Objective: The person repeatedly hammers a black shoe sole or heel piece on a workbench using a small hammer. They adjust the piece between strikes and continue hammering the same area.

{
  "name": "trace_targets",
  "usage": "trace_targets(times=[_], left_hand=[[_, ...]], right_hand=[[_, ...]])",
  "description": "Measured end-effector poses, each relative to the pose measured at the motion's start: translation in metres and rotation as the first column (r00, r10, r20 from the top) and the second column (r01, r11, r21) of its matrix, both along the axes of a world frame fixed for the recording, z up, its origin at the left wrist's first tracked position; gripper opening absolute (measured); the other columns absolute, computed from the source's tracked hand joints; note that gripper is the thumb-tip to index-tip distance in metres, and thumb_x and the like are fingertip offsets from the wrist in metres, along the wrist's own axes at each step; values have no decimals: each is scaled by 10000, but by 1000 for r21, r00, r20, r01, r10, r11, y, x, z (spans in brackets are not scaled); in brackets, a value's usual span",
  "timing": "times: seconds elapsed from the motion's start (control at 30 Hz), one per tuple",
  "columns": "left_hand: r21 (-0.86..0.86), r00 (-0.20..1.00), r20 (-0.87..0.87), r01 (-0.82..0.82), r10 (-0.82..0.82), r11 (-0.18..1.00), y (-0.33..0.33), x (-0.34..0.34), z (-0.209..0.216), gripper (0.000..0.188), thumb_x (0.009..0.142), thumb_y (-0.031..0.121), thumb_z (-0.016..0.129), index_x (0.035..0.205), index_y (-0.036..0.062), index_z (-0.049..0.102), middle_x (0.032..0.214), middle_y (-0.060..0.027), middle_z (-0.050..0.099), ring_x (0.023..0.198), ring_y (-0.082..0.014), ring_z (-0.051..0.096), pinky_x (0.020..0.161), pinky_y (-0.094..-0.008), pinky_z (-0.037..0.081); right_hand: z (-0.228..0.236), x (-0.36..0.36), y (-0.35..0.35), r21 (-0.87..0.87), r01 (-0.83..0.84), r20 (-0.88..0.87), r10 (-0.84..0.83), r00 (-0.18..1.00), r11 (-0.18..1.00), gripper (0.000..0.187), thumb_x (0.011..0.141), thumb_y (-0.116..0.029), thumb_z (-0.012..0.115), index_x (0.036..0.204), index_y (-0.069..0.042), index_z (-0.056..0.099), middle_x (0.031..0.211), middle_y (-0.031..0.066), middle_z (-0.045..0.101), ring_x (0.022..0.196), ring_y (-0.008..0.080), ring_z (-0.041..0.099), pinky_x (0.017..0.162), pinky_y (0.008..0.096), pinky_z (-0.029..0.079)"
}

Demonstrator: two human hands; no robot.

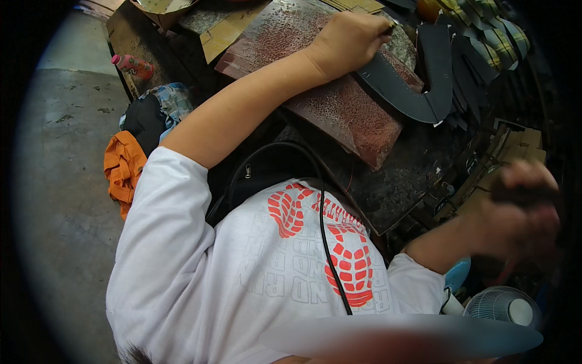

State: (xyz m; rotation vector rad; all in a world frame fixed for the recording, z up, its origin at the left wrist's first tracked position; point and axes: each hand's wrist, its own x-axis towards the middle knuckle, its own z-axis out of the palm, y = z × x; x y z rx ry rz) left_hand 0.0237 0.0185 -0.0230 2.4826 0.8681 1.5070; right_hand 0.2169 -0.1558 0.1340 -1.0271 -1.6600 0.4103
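Note:
My left hand (351,41) is stretched out over the reddish, pitted board (351,115) with its fingers closed in a pinch. A small pale-yellow tip shows at the fingertips; what it belongs to I cannot make out. Just beside and below that hand lies a dark grey U-shaped sheet piece (418,106), its curved end over the board's right side. My right hand (521,212), smeared by motion, is off to the right, away from the board. Its fingers are wrapped round a dark object (524,195) whose kind is too blurred to tell.
Checked and dark cut pieces (491,42) are heaped at the far right. Cardboard (521,145) lies below them. A pink bottle (133,65) stands at the far left, near orange cloth (124,167). A fan (503,306) is at lower right. A black cable (324,242) crosses my shirt.

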Motion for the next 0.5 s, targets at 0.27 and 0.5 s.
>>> trace_targets(times=[0.27, 0.5], left_hand=[[-213, 992, 29, -112, 120, 971, 13, 2, -12, 105, 850, 114, 662, 938, 57, 664, 789, -141, 669, 774, -335, 688, 697, -416, 558], [-756, 916, 401, 329, 2, 566, 21, -9, -7, 155, 969, 106, 621, 946, -41, 661, 738, -79, 694, 637, -137, 687, 592, -284, 556]], right_hand=[[-121, 5, 0, -182, 481, 437, -367, 821, 858, 524, 971, -278, 669, 1471, -274, 513, 1171, 139, 722, 1011, 273, 732, 785, 370, 566], [-130, 4, -7, -246, 512, 551, -316, 772, 823, 512, 969, -301, 665, 1461, -304, 523, 1181, 133, 717, 1011, 285, 729, 791, 382, 573]])
